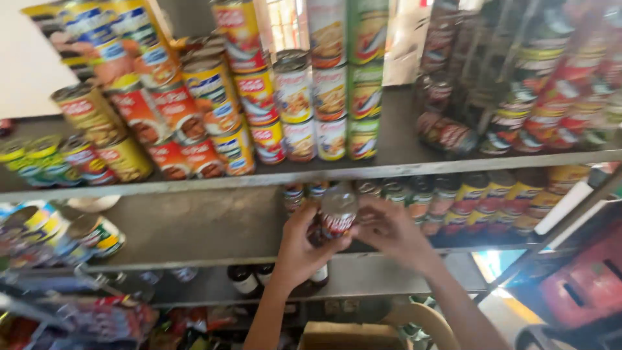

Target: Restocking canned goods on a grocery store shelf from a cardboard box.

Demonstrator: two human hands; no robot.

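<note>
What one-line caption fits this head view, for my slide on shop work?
Left hand grips a red-labelled can at the middle shelf, right hand beside it.

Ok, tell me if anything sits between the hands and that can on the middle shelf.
Nothing does: the left hand and right hand already touch the can, at the front of the middle shelf.

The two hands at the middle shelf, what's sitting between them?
In the head view, a can with a red label sits between the left hand and the right hand, both touching it in front of the middle shelf.
</note>
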